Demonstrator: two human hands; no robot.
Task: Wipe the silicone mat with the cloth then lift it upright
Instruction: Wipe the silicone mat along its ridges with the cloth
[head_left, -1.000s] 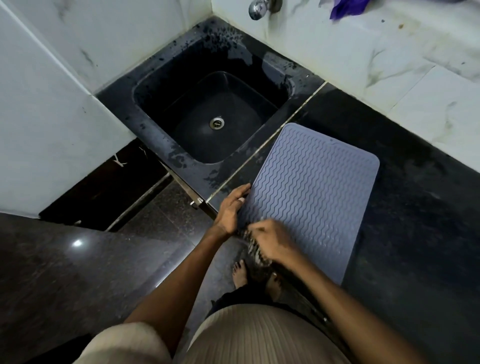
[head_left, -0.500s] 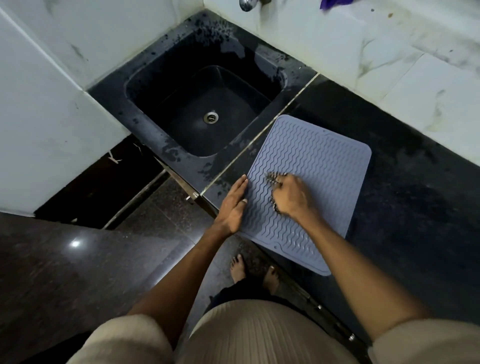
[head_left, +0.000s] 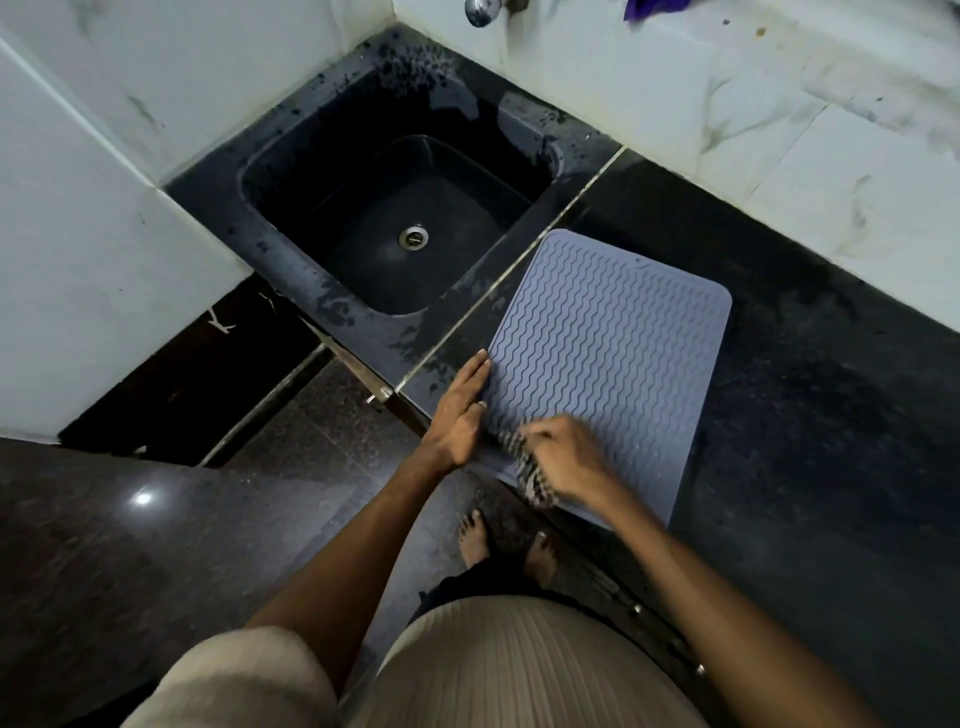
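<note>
A grey-blue silicone mat (head_left: 608, 353) with wavy ridges lies flat on the black counter, just right of the sink. My left hand (head_left: 460, 408) rests flat with fingers together on the mat's left edge, pressing it down. My right hand (head_left: 563, 457) is closed on a dark checked cloth (head_left: 527, 467), which touches the mat's near left corner. The cloth is blurred and mostly hidden under the hand.
A black sink (head_left: 395, 218) with a metal drain (head_left: 413, 236) sits to the left of the mat. White marble walls (head_left: 779, 119) rise behind. A tap (head_left: 480, 11) and a purple object (head_left: 652, 8) are at the top. My bare feet (head_left: 475, 538) stand below the counter edge.
My right hand with the cloth went from the near edge up to the mat's middle, then came back toward the near left corner. My left hand stayed on the mat's left edge.
</note>
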